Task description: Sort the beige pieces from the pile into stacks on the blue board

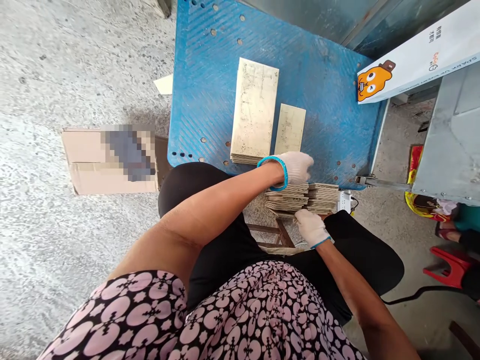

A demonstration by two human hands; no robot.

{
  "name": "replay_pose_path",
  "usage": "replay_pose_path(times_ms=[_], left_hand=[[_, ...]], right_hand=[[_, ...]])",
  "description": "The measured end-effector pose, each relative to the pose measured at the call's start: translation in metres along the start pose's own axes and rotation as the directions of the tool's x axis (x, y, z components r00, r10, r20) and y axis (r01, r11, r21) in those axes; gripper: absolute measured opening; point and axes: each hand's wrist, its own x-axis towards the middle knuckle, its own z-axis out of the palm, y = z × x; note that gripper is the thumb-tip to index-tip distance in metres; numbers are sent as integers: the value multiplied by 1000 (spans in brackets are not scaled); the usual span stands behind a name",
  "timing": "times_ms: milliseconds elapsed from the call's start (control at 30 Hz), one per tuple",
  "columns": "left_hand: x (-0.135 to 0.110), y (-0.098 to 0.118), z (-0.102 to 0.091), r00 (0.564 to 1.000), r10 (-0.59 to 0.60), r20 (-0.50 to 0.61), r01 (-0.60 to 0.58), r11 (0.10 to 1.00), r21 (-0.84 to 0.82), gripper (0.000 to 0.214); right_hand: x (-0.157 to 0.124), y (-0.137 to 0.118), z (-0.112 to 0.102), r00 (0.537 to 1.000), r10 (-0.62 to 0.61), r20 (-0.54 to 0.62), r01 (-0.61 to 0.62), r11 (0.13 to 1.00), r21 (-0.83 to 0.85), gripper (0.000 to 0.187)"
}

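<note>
Both my hands wear white gloves with blue cuffs. My left hand [296, 167] reaches over two low stacks of thin beige tiles [300, 196] at the near edge of a blue platform [210, 85], its fingers curled on the top of the stack. My right hand [309, 225] presses against the near side of the same stacks, fingers bent around the tile edges. Farther back on the platform lie a long stack of beige tiles [254, 110] and a narrower tile [290, 128] beside it.
A cardboard box [90, 160] lies on the concrete floor to the left. A white carton with an orange cartoon figure [416, 57] juts in at upper right, above a grey metal surface [450, 145]. A red plastic stool [448, 267] stands at right. A wooden frame [279, 235] sits between my knees.
</note>
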Motion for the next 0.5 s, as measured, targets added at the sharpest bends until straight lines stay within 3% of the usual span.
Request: replay_pose_path(times_ms=[100, 233, 300, 367, 433, 500], left_hand=[[-5, 1, 3, 970, 56, 235, -64, 998, 26, 40], [-9, 3, 18, 886, 196, 419, -79, 956, -282, 40], [-10, 6, 25, 888, 259, 380, -65, 889, -453, 27], [-11, 8, 27, 933, 245, 264, -66, 836, -545, 7], [-9, 8, 24, 971, 193, 143, -74, 807, -586, 9], [-5, 4, 17, 988, 143, 54, -81, 786, -612, 13]], right_hand=[[-16, 19, -28, 998, 6, -54, -2, 997, 74, 23], [-40, 59, -73, 984, -1, -178, 57, 949, 312, 17], [-48, 78, -91, 966, -6, -259, 124, 887, 444, 15], [-50, 92, -103, 941, 21, -338, 197, 777, 598, 16], [-44, 97, -110, 892, 135, -431, 269, 607, 748, 19], [-31, 93, -114, 794, 332, -509, 382, 378, 843, 23]])
